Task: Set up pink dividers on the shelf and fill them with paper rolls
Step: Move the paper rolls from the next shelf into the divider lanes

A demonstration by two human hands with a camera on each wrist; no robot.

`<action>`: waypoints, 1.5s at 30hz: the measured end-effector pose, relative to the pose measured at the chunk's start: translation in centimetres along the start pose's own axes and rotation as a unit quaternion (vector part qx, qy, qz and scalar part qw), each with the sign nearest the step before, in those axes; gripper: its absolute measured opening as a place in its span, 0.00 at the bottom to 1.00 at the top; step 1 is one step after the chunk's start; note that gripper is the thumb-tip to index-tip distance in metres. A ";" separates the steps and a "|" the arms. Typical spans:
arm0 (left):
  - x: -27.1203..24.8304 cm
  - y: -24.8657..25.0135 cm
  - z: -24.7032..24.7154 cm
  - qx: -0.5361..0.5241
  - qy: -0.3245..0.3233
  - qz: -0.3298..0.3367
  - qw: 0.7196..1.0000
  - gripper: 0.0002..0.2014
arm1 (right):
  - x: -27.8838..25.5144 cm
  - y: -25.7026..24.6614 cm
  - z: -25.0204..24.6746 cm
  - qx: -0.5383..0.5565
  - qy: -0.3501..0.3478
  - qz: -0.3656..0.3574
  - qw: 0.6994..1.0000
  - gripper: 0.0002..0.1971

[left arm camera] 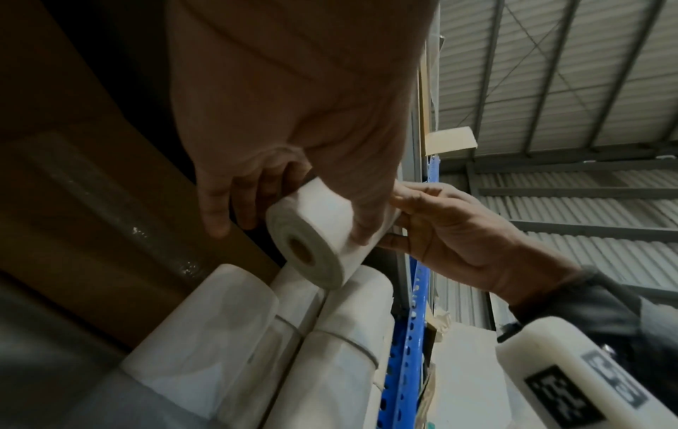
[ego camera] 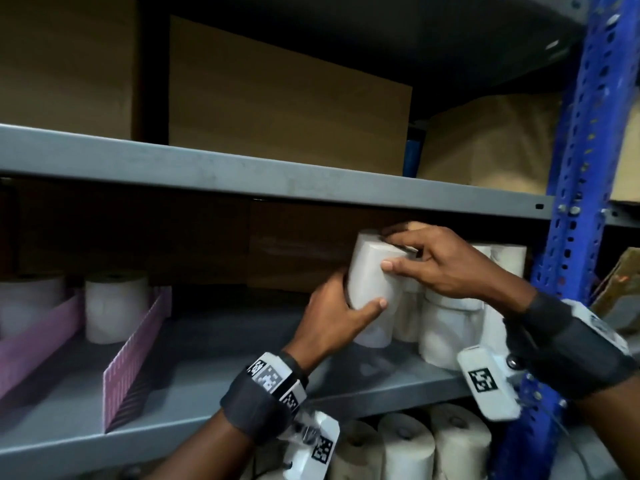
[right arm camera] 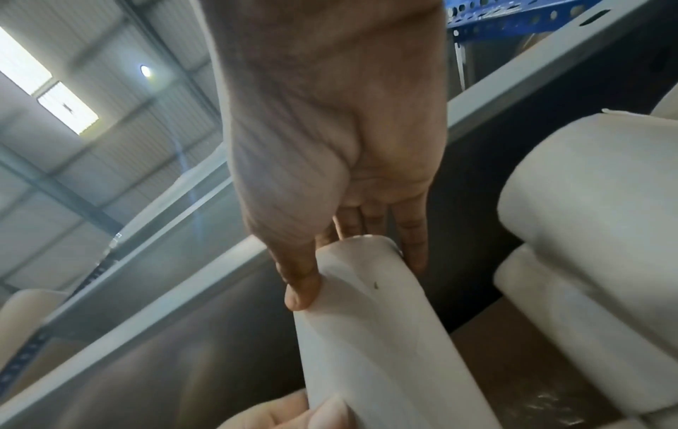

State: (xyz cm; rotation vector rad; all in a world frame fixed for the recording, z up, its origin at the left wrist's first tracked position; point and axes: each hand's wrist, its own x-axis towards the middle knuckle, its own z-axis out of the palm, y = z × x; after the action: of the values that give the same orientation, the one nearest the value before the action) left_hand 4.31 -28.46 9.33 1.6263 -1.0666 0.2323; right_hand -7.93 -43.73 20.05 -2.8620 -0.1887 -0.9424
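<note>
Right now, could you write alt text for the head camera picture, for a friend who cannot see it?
Two hands hold a white paper roll above a grey shelf: the left hand grips it from below, the right hand at its top. More rolls stand behind; two pink dividers stand at left.

The shelf (ego camera: 242, 174) is matt grey painted metal, its upright (ego camera: 585, 140) glossy blue perforated steel. Paper rolls (ego camera: 372, 271) look smooth, matt white; dividers (ego camera: 138, 344) ribbed pink plastic; boxes (ego camera: 287, 95) dull brown cardboard.

Grey metal shelf (ego camera: 214, 386) on a blue perforated upright (ego camera: 581, 174), two pink dividers (ego camera: 136, 358) standing at its left with a white paper roll (ego camera: 116, 306) between them, a cluster of white rolls (ego camera: 446, 327) at its right end, a brown carton (ego camera: 298, 251) behind
</note>
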 end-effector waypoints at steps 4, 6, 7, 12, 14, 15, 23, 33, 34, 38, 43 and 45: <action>-3.8 0.2 -2.0 -0.053 -0.007 0.021 0.998 0.34 | -2.0 -3.6 -0.5 0.072 -0.012 -0.016 0.997 0.23; -5.8 0.3 -3.2 -0.071 -0.007 0.031 0.997 0.35 | -2.8 -5.3 -0.2 0.117 -0.020 -0.026 0.993 0.23; -6.9 0.3 -3.9 -0.075 -0.002 0.032 0.997 0.37 | -3.1 -6.2 0.0 0.134 -0.024 -0.038 0.990 0.22; -12.7 -0.1 -7.4 -0.054 0.092 0.053 0.993 0.37 | -3.1 -11.8 2.2 0.188 -0.054 -0.082 0.977 0.22; -15.5 0.0 -9.4 -0.044 0.129 0.063 0.989 0.36 | -2.9 -14.7 3.3 0.180 -0.059 -0.109 0.976 0.23; -17.2 0.1 -10.8 -0.043 0.142 0.061 0.987 0.36 | -2.8 -16.5 3.9 0.174 -0.066 -0.122 0.975 0.24; -30.8 0.8 -21.6 -0.012 0.231 0.017 0.973 0.34 | -3.2 -31.5 8.2 0.205 -0.123 -0.164 0.957 0.25; -45.7 2.7 -34.4 0.085 0.341 -0.030 0.936 0.39 | -3.8 -49.9 13.8 0.257 -0.169 -0.241 0.920 0.27; -46.6 2.7 -35.5 0.092 0.344 -0.036 0.934 0.41 | -3.6 -51.4 14.3 0.255 -0.171 -0.249 0.919 0.27; -49.5 2.3 -40.2 0.115 0.368 -0.049 0.921 0.42 | -1.8 -56.8 16.6 0.243 -0.186 -0.292 0.906 0.27; -51.8 1.0 -45.6 0.161 0.400 -0.063 0.900 0.38 | 1.3 -62.3 20.7 0.262 -0.197 -0.338 0.882 0.27; -52.3 0.4 -47.9 0.170 0.408 -0.074 0.894 0.37 | 2.6 -64.1 22.2 0.277 -0.197 -0.353 0.872 0.27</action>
State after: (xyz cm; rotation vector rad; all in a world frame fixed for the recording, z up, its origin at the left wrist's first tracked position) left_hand -8.28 39.48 -6.71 1.6519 -0.2556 0.9484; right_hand -2.90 23.03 8.82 -2.3781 -1.3649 -0.2515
